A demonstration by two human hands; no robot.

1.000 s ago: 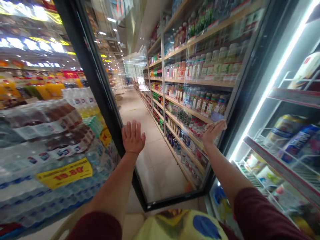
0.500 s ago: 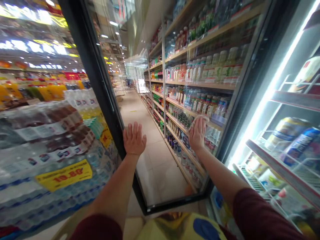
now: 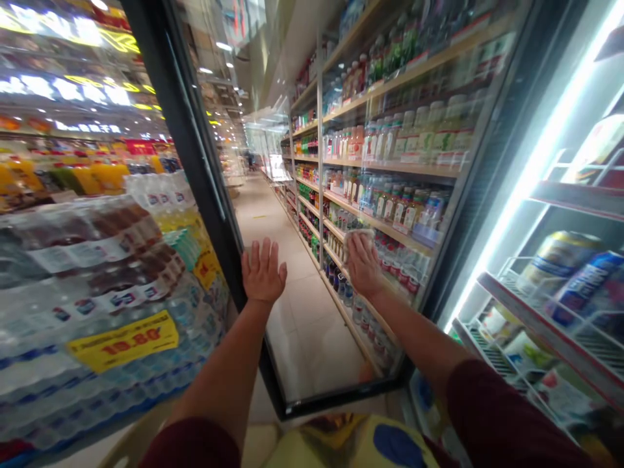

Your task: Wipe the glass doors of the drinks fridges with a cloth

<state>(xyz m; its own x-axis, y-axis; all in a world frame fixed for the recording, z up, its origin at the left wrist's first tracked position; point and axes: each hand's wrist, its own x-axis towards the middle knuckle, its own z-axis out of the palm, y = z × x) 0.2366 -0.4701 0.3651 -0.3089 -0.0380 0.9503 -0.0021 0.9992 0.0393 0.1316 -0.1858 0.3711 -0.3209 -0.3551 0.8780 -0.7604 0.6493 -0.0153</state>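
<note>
A glass cooler door [image 3: 302, 351] with a black frame stands swung open in front of me. My left hand [image 3: 264, 273] lies flat against it by the frame's left side, its fingers spread and holding nothing. On the glass to the right, my right hand [image 3: 363, 268] presses a pale, crumpled cloth [image 3: 361, 235] under its fingers. The palm covers most of the cloth. Through the pane, shelves of bottled drinks [image 3: 390, 203] show behind the right hand.
At the left are stacked packs of bottled drinks [image 3: 97, 250] with a yellow price sign [image 3: 124, 341]. The lit cooler on the right holds cans [image 3: 585, 286] on wire shelves behind a shelf edge [image 3: 517, 305]. Something yellow [image 3: 341, 442] is close below me.
My right hand has slid left across the glass with the cloth, and its fingers now tilt more to the left. My left hand has stayed in nearly the same spot.
</note>
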